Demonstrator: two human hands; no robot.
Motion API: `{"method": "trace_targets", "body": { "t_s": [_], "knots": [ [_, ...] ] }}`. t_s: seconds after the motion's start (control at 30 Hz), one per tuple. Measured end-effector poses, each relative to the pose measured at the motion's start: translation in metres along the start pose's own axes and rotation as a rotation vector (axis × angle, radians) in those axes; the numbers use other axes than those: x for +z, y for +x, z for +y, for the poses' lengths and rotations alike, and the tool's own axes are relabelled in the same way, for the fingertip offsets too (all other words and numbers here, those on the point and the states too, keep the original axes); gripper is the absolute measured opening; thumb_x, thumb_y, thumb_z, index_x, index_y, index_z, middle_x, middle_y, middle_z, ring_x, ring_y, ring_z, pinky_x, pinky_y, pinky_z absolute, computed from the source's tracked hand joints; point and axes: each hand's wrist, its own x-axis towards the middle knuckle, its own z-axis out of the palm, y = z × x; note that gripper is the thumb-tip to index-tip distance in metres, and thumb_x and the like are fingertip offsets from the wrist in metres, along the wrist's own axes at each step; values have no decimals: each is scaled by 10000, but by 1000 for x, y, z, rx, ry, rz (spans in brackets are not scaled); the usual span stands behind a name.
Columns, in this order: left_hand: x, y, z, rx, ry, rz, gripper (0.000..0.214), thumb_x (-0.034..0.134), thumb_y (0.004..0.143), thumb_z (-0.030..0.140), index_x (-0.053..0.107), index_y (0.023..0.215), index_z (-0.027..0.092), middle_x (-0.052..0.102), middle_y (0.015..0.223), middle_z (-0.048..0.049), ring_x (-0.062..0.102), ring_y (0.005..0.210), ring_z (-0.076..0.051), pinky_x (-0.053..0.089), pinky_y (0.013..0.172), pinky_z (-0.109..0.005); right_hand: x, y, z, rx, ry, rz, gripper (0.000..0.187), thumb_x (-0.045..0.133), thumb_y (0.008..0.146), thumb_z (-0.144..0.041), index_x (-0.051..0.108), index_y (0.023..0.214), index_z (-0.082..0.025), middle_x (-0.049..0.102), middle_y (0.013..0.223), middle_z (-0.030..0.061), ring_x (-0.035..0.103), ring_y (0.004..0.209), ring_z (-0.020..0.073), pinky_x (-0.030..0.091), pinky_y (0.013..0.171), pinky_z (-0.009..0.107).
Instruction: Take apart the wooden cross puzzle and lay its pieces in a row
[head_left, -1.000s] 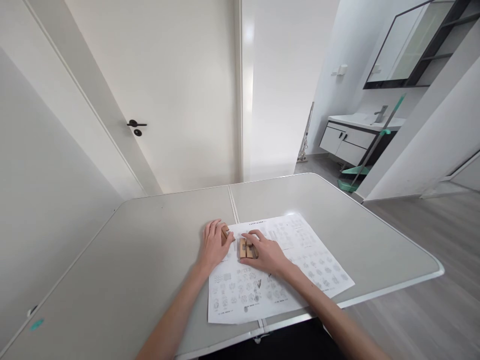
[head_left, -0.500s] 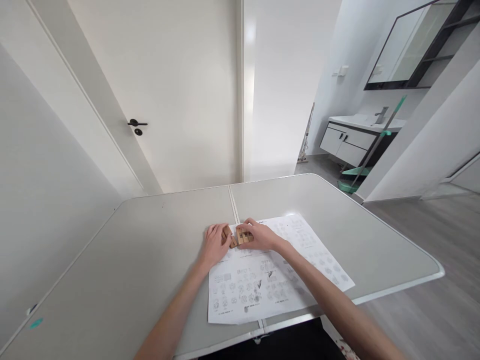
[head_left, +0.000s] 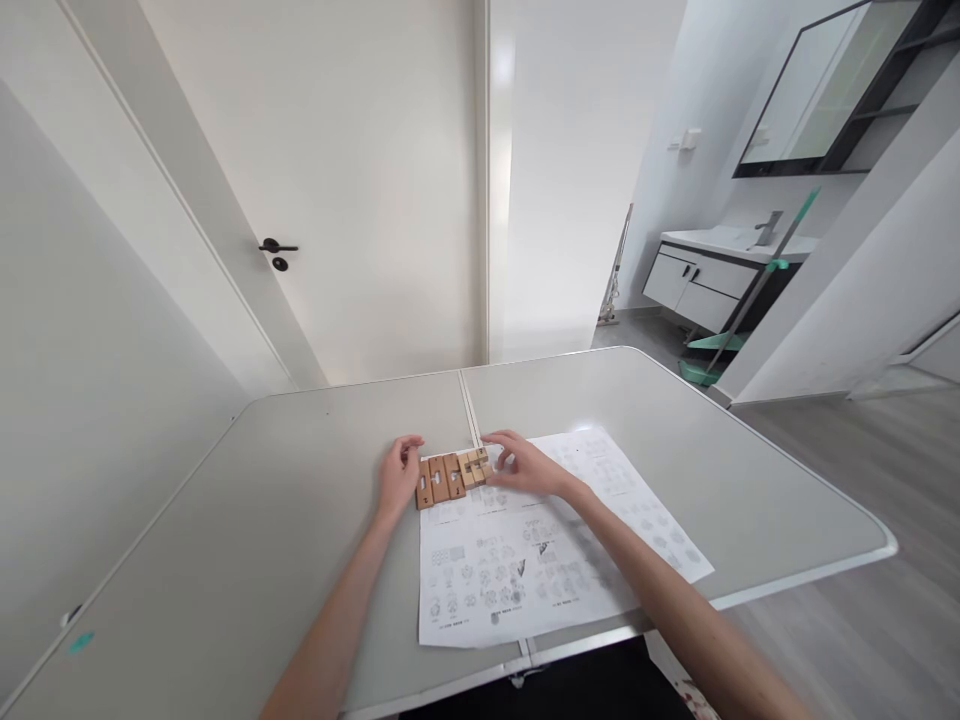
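Several notched wooden puzzle pieces [head_left: 452,475] lie side by side in a row on the grey table [head_left: 262,520], at the top left corner of a printed instruction sheet [head_left: 555,540]. My left hand [head_left: 397,474] touches the left end of the row, its fingers curled against the outermost piece. My right hand [head_left: 523,466] rests on the sheet at the right end of the row, fingertips against the last piece. Neither hand has lifted a piece off the table.
The table's front edge runs close to my body and a seam [head_left: 468,410] divides its top. Behind stand a white door with a black handle [head_left: 276,247] and an opening onto a bathroom vanity [head_left: 712,275]. A green-handled mop [head_left: 757,280] leans there.
My hands moved apart and uncovered the wooden pieces, which now lie spread in a row further left. My right hand slid up the sheet from a lower spot.
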Motion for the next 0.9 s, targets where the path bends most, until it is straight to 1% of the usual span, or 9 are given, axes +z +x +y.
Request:
{"method": "trace_targets", "body": {
  "t_s": [0.03, 0.07, 0.1, 0.13, 0.2, 0.27, 0.37, 0.57, 0.9],
  "knots": [
    [-1, 1, -2, -19, -13, 17, 229, 436, 935, 308, 634, 1004, 216, 762, 1049, -89, 717, 1003, -243, 564, 893, -419, -2, -5, 3, 41, 57, 45, 593, 702, 870, -433, 539, 1417, -270, 597, 1349, 107, 672, 819, 159, 564, 695, 295],
    [-2, 2, -3, -33, -24, 27, 229, 437, 931, 313, 633, 997, 216, 761, 1044, -87, 717, 1006, -241, 564, 891, -413, -3, -9, 6, 90, 102, 94, 528, 662, 893, -459, 573, 1368, -246, 666, 1222, 91, 656, 754, 152, 549, 656, 288],
    [-1, 2, -4, -43, -34, 31, 227, 440, 927, 318, 633, 992, 216, 760, 1038, -85, 717, 1006, -239, 563, 891, -407, -4, -13, 10, 133, 139, 149, 472, 630, 906, -480, 613, 1302, -223, 708, 1081, 67, 631, 687, 144, 529, 620, 280],
    [-1, 2, -4, -49, -42, 31, 224, 446, 925, 323, 634, 985, 217, 759, 1031, -81, 716, 1003, -237, 561, 891, -402, -5, -16, 13, 164, 183, 202, 428, 608, 912, -496, 648, 1222, -205, 720, 988, 51, 612, 648, 139, 508, 595, 272],
    [0, 1, -3, -58, -50, 24, 223, 457, 923, 336, 639, 977, 219, 757, 1020, -75, 715, 996, -236, 555, 891, -397, -4, -20, 19, 197, 281, 293, 378, 588, 910, -513, 677, 1080, -187, 720, 911, 41, 583, 612, 131, 472, 564, 258],
    [1, -1, -1, -63, -53, 15, 225, 464, 925, 347, 643, 978, 221, 756, 1015, -72, 713, 987, -239, 550, 885, -395, -3, -21, 22, 201, 367, 346, 347, 584, 909, -506, 672, 1007, -185, 716, 914, 43, 563, 607, 123, 446, 553, 248],
    [1, -2, 1, -71, -54, 8, 227, 471, 924, 353, 646, 980, 220, 755, 1011, -72, 709, 978, -242, 545, 874, -393, -1, -21, 22, 196, 410, 365, 313, 597, 907, -483, 667, 981, -187, 703, 881, 34, 539, 597, 117, 422, 547, 239],
    [0, -1, 1, -76, -63, 9, 225, 488, 912, 359, 648, 970, 213, 756, 1005, -75, 706, 985, -237, 536, 897, -380, 1, -20, 25, 206, 389, 372, 306, 628, 894, -499, 670, 933, -198, 691, 810, 31, 544, 581, 132, 417, 539, 251],
    [3, 0, -2, -80, -59, 7, 221, 498, 896, 352, 648, 979, 212, 752, 1004, -77, 705, 967, -236, 536, 878, -372, 3, -18, 30, 185, 366, 384, 314, 637, 889, -521, 637, 836, -212, 619, 683, -5, 521, 557, 143, 414, 543, 268]
  ]
}}
